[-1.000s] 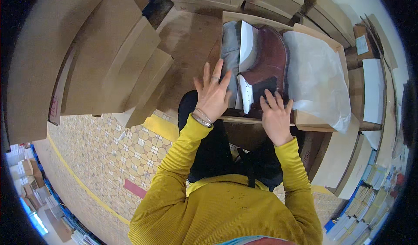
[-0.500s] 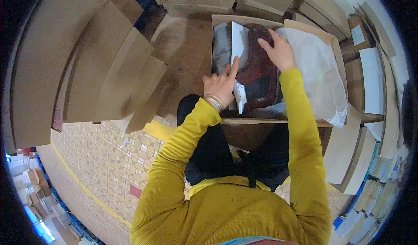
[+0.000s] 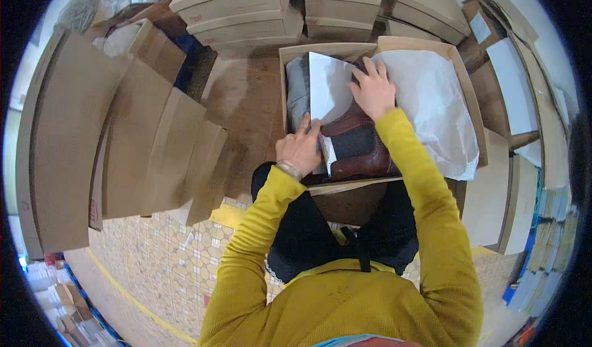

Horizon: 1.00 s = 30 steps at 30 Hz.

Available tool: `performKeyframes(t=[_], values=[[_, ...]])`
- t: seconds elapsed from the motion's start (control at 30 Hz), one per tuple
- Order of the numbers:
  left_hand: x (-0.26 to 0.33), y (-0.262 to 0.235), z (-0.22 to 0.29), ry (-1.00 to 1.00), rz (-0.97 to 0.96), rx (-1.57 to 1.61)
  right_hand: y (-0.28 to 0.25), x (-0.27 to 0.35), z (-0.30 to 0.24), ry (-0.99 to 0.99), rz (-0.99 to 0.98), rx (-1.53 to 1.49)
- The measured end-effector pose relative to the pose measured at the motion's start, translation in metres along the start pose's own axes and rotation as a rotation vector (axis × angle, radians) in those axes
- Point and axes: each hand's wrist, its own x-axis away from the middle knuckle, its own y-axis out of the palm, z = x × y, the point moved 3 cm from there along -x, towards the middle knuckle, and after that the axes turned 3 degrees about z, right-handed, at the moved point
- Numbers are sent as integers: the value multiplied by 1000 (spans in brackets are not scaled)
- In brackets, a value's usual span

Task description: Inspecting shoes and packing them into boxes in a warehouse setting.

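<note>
A dark brown leather ankle boot [image 3: 364,162] with a black elastic side panel [image 3: 350,143] lies on its side in an open cardboard box [image 3: 295,49]. Beside it, a white card [image 3: 328,82] stands between the boot and a grey wrapped bundle [image 3: 297,91]. My left hand [image 3: 298,152] rests by the card's lower end, its index finger stretched along the edge. Over the boot's far end lies my right hand [image 3: 374,91], fingers spread, fingertips at the card's right edge. That hand hides part of the boot. White tissue paper [image 3: 425,100] covers the box's right part.
Tall cardboard boxes [image 3: 74,137] stand upright at my left. Stacked shoe boxes [image 3: 234,8] line the back, with more cardboard [image 3: 487,193] on the right. A brown wooden surface [image 3: 240,94] shows left of the open box. My knees are against its near side.
More of the white card's face now shows beside the boot. My right hand has moved from the boot's right side toward the card's edge. The whole view has shifted slightly.
</note>
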Motion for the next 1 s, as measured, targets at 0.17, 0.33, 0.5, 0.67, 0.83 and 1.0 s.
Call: performKeyframes(t=[0.17, 0.33, 0.5, 0.67, 0.83, 1.0], values=[[13, 6, -12, 84, 240, 10, -93, 88, 0, 399, -295, -813], [10, 5, -16, 105, 537, 234, -75, 226, 39, 1215, -869, -1383], [10, 3, -22, -63, 484, 959, -71, 218, 78, 1014, 162, -1583], [25, -11, -16, -337, 241, 1754, -115, 157, 18, 385, 61, -970], [36, 8, -31, -164, 140, 1405, -108, 161, -4, 29, -341, -302], [67, -21, 20, 150, 814, 1441, -104, 149, 19, 148, -96, -657]])
